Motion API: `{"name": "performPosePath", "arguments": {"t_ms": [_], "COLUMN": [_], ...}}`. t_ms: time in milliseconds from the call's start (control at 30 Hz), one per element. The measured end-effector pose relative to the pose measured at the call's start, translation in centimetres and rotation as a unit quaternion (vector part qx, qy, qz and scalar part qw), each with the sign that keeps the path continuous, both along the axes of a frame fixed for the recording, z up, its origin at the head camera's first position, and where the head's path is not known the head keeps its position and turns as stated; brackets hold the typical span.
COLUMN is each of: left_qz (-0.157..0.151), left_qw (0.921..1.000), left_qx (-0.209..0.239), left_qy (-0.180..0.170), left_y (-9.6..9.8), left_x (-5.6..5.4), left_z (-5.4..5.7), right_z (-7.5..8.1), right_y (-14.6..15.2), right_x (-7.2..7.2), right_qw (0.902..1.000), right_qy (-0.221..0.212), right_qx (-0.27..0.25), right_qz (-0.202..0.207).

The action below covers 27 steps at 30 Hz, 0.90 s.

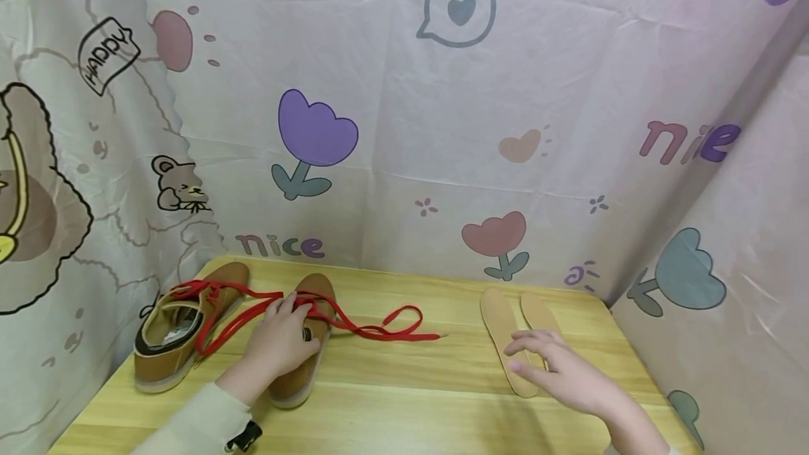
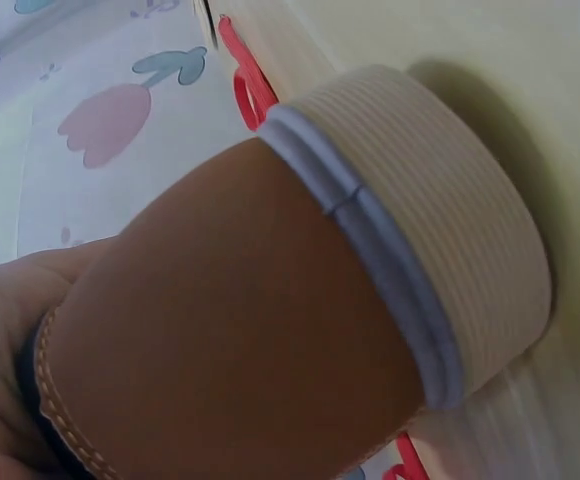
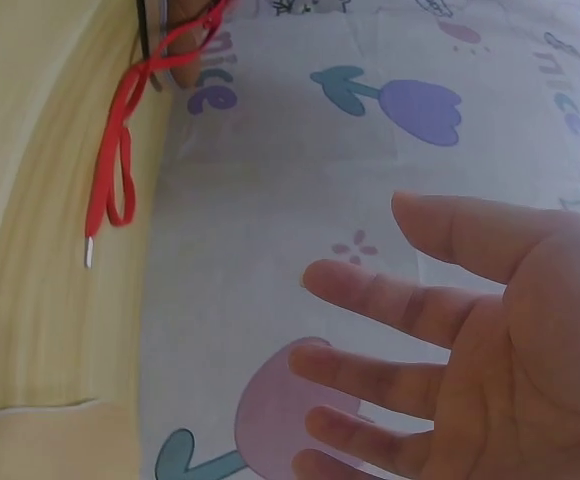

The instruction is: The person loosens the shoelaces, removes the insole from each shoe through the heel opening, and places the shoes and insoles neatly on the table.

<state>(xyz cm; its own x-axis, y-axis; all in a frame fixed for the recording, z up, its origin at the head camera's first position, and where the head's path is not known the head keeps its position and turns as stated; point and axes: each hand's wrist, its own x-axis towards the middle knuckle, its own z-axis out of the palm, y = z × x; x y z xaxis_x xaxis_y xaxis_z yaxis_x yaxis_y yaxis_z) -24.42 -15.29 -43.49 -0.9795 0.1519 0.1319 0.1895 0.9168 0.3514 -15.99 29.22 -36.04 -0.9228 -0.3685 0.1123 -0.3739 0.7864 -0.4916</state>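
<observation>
My left hand (image 1: pixel 284 335) holds a brown shoe (image 1: pixel 295 386) across its opening and laces. This shoe stands on the wooden table, toe pointing away; its tan heel (image 2: pixel 230 330) and ribbed pale sole (image 2: pixel 440 210) fill the left wrist view. Red laces (image 1: pixel 379 332) trail from it over the table to the right. Above two tan insoles hovers my right hand (image 1: pixel 562 374), fingers spread apart and holding nothing. The left insole (image 1: pixel 499 321) is partly covered by that hand, and the right insole (image 1: pixel 539 311) is mostly hidden behind it.
Left of the held shoe stands a second brown shoe (image 1: pixel 161 364), also with red laces and something pale inside. The wooden table (image 1: pixel 392 413) ends against a printed curtain (image 1: pixel 404 125) at the back, with curtain on both sides too.
</observation>
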Motion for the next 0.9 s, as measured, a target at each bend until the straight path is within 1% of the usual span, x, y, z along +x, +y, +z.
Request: {"name": "performPosePath", "arguments": {"t_ms": [167,400,533,700,900], "left_qz": [-0.001,-0.003,0.0,-0.001,-0.006], "left_qw": [0.9999,0.9999,0.9999,0.9999,0.9999], "left_qx": [0.013,0.01,0.013,0.014,0.009], "left_qy": [-0.001,0.006,0.002,-0.004,0.007], "left_y": [-0.9,-2.4,-3.4,-4.4,-5.4], "left_x": [-0.1,-0.2,-0.1,-0.2,-0.4], "left_z": [-0.1,-0.1,-0.2,-0.3,-0.3], "right_z": [0.7,1.3,1.7,2.0,2.6], "right_y": [0.7,1.6,1.9,2.2,2.8], "right_x": [0.2,0.4,0.5,0.9,1.5], "right_qw": [0.9999,0.9999,0.9999,0.9994,0.9985], "right_qy": [-0.01,-0.001,0.002,0.025,0.041], "right_qx": [-0.005,0.002,0.003,0.017,0.015], "right_qz": [-0.006,-0.012,-0.015,-0.015,-0.031]}}
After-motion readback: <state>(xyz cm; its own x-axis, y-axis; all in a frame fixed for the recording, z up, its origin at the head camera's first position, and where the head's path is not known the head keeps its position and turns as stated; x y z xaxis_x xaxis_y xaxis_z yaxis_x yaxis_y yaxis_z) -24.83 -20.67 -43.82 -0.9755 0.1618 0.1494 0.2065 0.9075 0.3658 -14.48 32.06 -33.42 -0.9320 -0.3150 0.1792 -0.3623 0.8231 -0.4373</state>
